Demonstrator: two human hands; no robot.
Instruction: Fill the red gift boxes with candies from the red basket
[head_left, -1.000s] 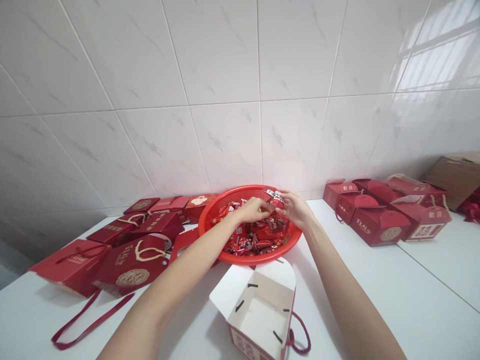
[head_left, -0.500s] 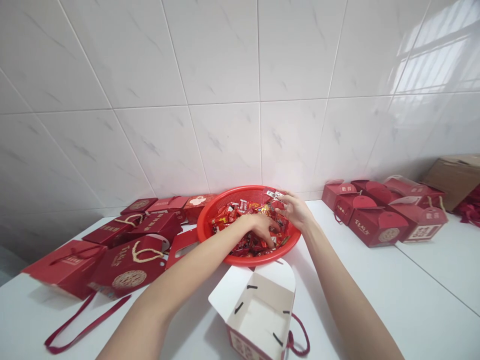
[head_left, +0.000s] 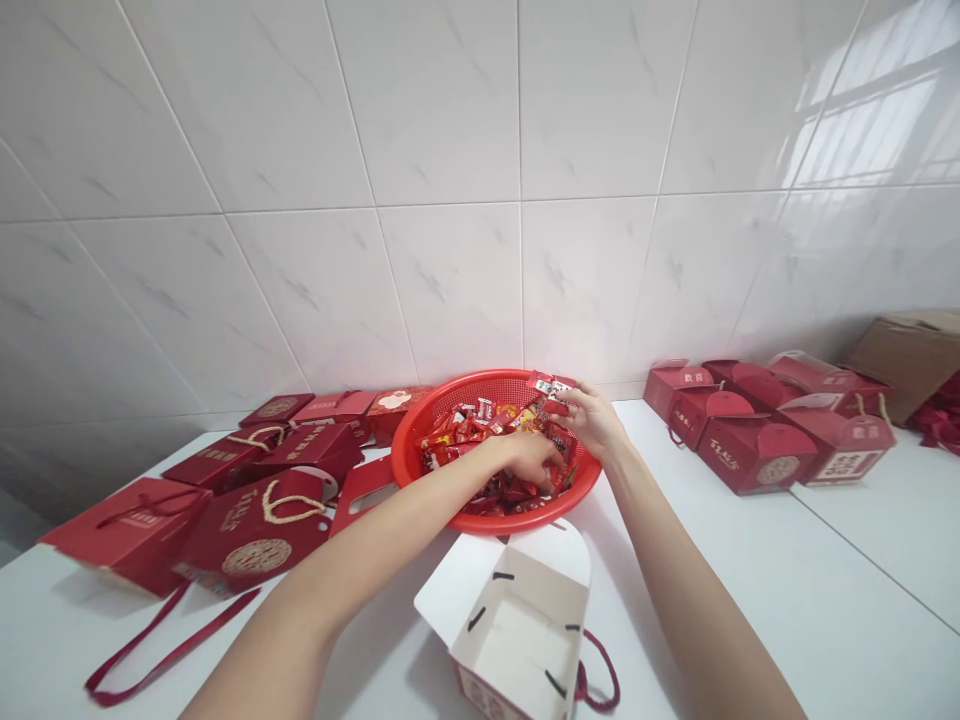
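A red plastic basket [head_left: 420,500] full of wrapped candies [head_left: 465,430] stands against the tiled wall. My left hand [head_left: 534,460] reaches into it, its fingers bent down among the candies at the right side; what they grip, if anything, is hidden. My right hand [head_left: 589,415] is over the basket's right rim, closed on red-and-white candy packets [head_left: 551,388]. In front of the basket stands an open box [head_left: 525,635], white inside, with its flaps up and a dark red cord handle [head_left: 604,675] at its right. Nothing lies in the part of its inside that shows.
Several closed red gift boxes [head_left: 251,535] crowd the table's left side, with a dark red ribbon [head_left: 161,665] in front. More red boxes [head_left: 757,455] stand at the right. A cardboard box [head_left: 892,350] is at the far right, near the wall.
My left hand has shifted slightly right among the candies and its fingers are more curled. The packets at my right hand show more fully above the rim.
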